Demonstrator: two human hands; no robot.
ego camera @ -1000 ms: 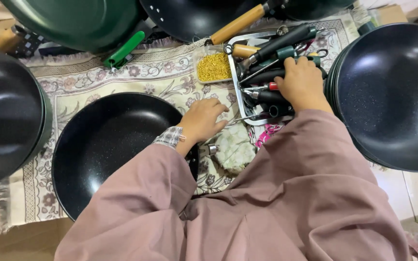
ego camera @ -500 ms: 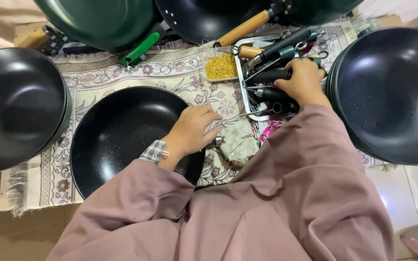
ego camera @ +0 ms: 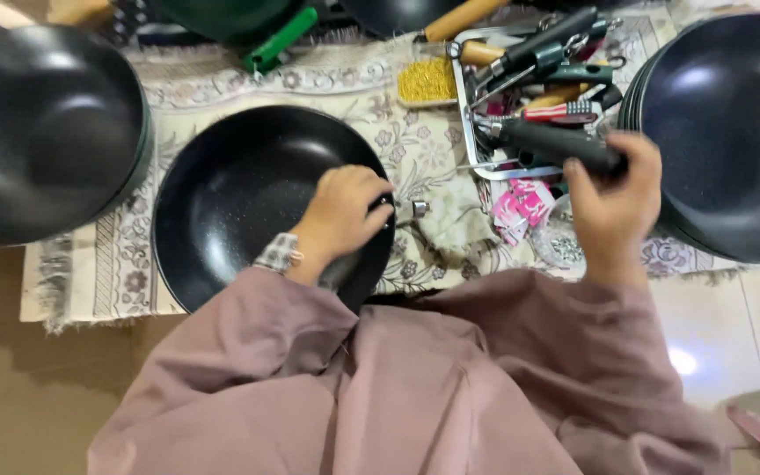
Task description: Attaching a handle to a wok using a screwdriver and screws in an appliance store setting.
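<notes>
1. Steadying the black pan (ego camera: 239, 198) by its right rim with the left hand (ego camera: 345, 211), fingers curled over the edge and pressed close together, next to a small metal stub (ego camera: 415, 209) that sticks out from the rim.
2. Lying flat on the patterned cloth (ego camera: 222, 88), bowl upward, right in front of the body, presumably to keep that rim spot within easy reach of both hands.
3. Gripping a black handle (ego camera: 551, 143) in the right hand (ego camera: 613, 198), fingers wrapped around its near end, thumb underneath; far end resting over the metal tray (ego camera: 464, 105) of tools.
4. Packed into that tray: more handles, wooden, dark and green, plus a red-handled tool (ego camera: 556, 112), all just beside the pan.
5. Stacked at the right edge, dark pans (ego camera: 723, 132); another dark pan (ego camera: 41, 132) at the left; a yellow scouring pad (ego camera: 426, 81) beside the tray.
6. Bending the left wrist inward, forearm crossing the pan's near edge; extending the right arm forward, wrist raised slightly over the clutter.
</notes>
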